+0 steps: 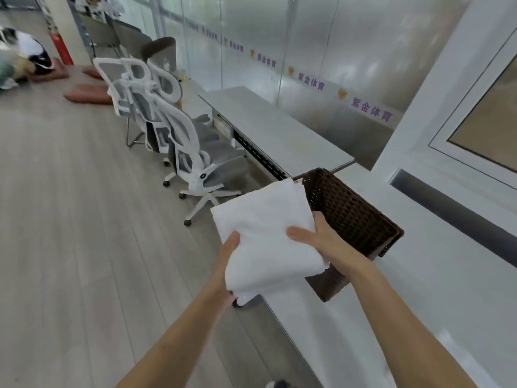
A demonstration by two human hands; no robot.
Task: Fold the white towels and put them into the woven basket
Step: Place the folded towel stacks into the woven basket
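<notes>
The folded white terry towel [265, 233] sits between my hands, lifted off the counter. My left hand [228, 257] clasps its near edge from beneath, thumb on top; my right hand [319, 236] pinches the other side. Just beyond my right hand stands the dark brown woven basket [349, 217] on the white counter [363, 317]. Folding looks finished; next I should carry it over the rim, lower it flat, then let go.
</notes>
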